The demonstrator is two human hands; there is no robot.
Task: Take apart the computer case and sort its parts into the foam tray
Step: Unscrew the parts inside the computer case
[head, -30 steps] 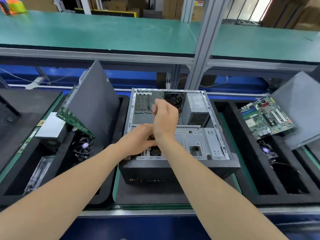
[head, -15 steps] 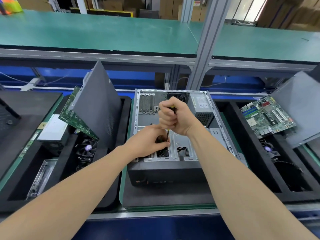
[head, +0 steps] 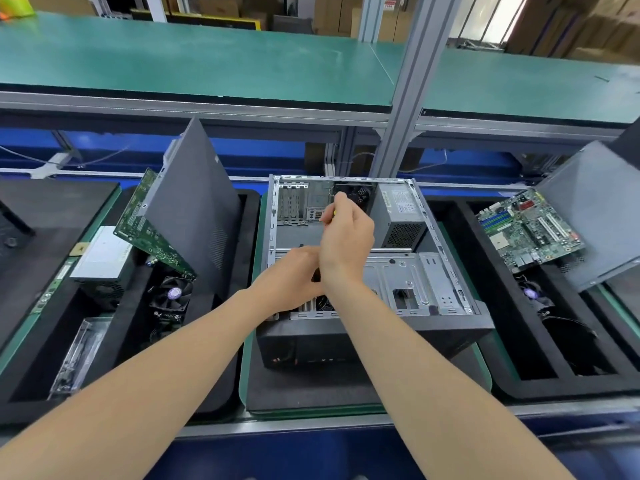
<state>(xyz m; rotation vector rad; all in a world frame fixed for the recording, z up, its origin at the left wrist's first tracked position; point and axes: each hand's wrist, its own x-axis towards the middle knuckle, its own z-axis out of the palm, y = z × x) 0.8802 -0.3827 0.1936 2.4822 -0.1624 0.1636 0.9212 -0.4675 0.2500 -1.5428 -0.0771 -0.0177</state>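
Observation:
The open computer case lies on its side on a black pad in the middle, with its power supply at the back right. My right hand grips a screwdriver handle upright over the drive cage; only a bit of yellow and black shows. Just below and left of it, my left hand rests curled on the cage by the tool's tip, which is hidden. The foam tray on the left holds a side panel, a green board, a fan and a silver box.
A second foam tray on the right carries a motherboard, a fan and a leaning panel. A green shelf and a grey upright post stand behind the case. The bench's metal front rail runs below.
My right hand has turned on the screwdriver handle, from a fist with knuckles up to fingers raised around it. The left hand stayed by the drive cage. The camera shifted slightly.

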